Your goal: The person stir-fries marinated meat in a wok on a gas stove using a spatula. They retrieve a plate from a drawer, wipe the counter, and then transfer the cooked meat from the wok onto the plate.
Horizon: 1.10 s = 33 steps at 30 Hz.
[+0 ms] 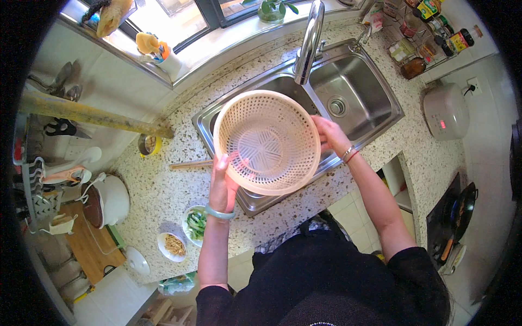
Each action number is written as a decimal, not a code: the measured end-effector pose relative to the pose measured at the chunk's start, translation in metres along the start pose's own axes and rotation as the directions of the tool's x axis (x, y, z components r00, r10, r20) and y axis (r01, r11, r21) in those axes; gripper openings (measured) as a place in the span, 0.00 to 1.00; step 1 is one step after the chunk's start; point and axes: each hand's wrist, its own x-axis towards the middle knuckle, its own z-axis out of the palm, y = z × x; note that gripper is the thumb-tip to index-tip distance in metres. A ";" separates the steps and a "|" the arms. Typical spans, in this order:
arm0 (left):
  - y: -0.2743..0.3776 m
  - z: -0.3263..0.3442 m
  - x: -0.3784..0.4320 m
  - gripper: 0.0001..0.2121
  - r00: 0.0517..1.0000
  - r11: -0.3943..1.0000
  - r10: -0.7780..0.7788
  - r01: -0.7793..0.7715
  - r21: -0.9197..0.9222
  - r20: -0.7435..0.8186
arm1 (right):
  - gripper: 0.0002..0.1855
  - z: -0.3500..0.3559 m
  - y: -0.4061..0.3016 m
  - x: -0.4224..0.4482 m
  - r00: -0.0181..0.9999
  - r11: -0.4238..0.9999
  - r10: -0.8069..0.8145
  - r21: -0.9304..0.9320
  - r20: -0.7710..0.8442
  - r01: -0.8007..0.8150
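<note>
Between my two hands is a round, beige plastic colander [267, 142], held over the left basin of a stainless-steel double sink [391, 102]. It contains nothing that I can see. My left hand [222, 183] grips its lower left side, thumb up at the rim. On the right side, my right hand [331, 134] holds the wall, its fingertips partly hidden behind it. Above the divider stands a chrome faucet [309, 45]. Wooden chopsticks [191, 164] lie on the counter, one end hidden behind my left hand and the colander.
Left of my left forearm are a bowl of cut greens [196, 224] and a bowl of shredded food [174, 245]. A white pot [112, 199] and a yellow cup [149, 145] stand farther left. At right are a rice cooker [446, 112] and a frying pan [464, 212].
</note>
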 end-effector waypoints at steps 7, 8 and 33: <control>-0.003 0.007 0.011 0.34 0.997 0.919 -0.064 0.042 0.393 0.043 | 0.27 -0.014 0.015 -0.029 0.947 0.842 -0.321 -0.450 0.024 0.297; -0.007 0.005 0.015 0.35 0.999 0.903 -0.040 0.046 0.427 -0.022 | 0.28 -0.019 0.010 -0.034 0.792 0.589 -0.610 -0.656 0.023 0.472; -0.055 0.037 0.020 0.24 0.988 0.955 -0.085 0.043 0.295 0.130 | 0.20 -0.037 0.017 -0.110 0.978 0.977 -0.087 -0.206 -0.189 0.047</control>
